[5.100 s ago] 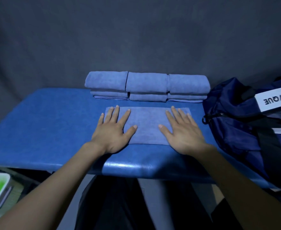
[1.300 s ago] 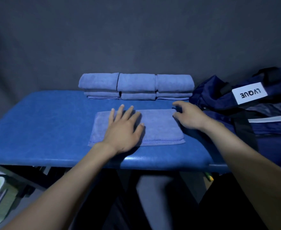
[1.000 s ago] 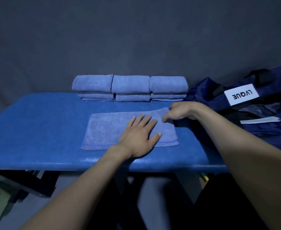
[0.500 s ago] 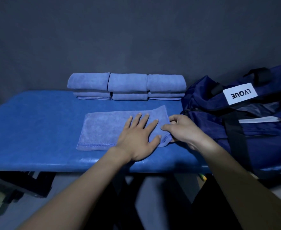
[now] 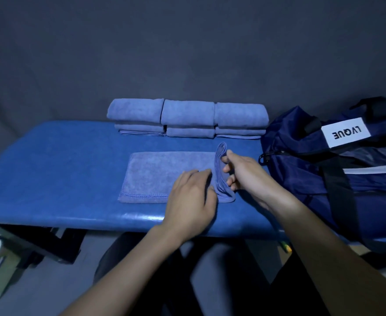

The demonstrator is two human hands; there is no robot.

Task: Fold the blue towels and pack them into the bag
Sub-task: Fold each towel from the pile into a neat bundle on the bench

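towel [image 5: 162,174]: its right end, flat half a second ago, was lifted upright off the table.
right hand [image 5: 244,174]: moved from the corner to gripping that raised edge.
left hand [image 5: 191,199]: slid right, pressing beside the fold.

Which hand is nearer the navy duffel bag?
Right. The right hand grips the lifted end of the towel just beside the navy duffel bag; the left hand presses the towel farther from it.

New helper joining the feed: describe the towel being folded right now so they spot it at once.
On the blue table, left of the navy bag, one towel lies flat in front. Unlike the folded stacks behind, it is spread open, its right end lifted by the right hand.
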